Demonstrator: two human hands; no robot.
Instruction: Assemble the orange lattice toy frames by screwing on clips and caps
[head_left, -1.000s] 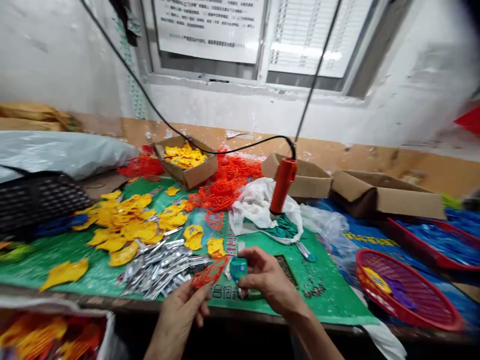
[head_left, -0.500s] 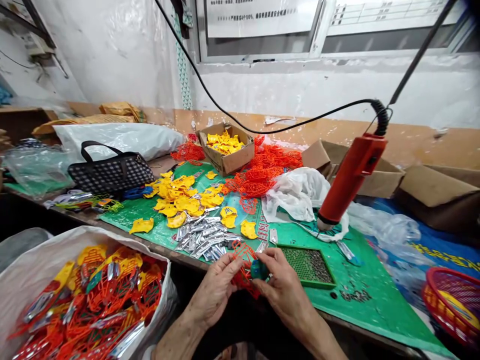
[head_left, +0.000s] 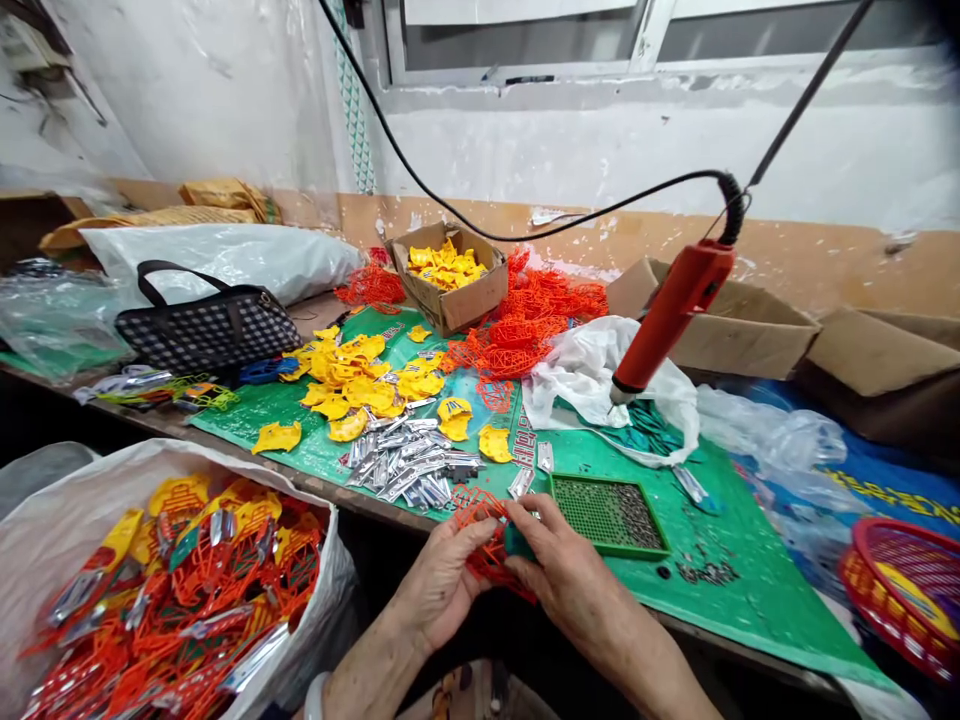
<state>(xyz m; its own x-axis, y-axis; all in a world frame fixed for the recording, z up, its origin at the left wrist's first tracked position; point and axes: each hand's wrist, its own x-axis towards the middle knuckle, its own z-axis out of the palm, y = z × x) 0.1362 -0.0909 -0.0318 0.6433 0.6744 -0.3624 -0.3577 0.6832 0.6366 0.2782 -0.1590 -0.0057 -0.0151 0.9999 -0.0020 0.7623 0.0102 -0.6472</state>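
Note:
Just off the table's front edge, my left hand (head_left: 442, 580) grips an orange-red plastic lattice piece (head_left: 491, 560) between thumb and fingers. My right hand (head_left: 559, 555) is closed around a small dark teal piece (head_left: 516, 541), pressed against the lattice; its fingers hide most of that piece. Beyond my hands lies a heap of silver metal-looking strips (head_left: 412, 460), with yellow plastic pieces (head_left: 360, 375) piled behind. To the right sits a green tray (head_left: 600, 487) of small dark screws. A red electric screwdriver (head_left: 667, 320) hangs above the table, touched by neither hand.
A white sack (head_left: 319, 610) full of assembled red and yellow pieces stands at left. At the back are a cardboard box (head_left: 465, 300) of yellow pieces and red lattices (head_left: 547, 305). A white plastic bag (head_left: 577, 370) holds teal pieces. A red basket (head_left: 892, 590) is at far right.
My right fingers have shifted further over the teal piece, covering more of it. Both hands keep hold near the same spot. The camera view has moved slightly, and the hanging screwdriver appears further left.

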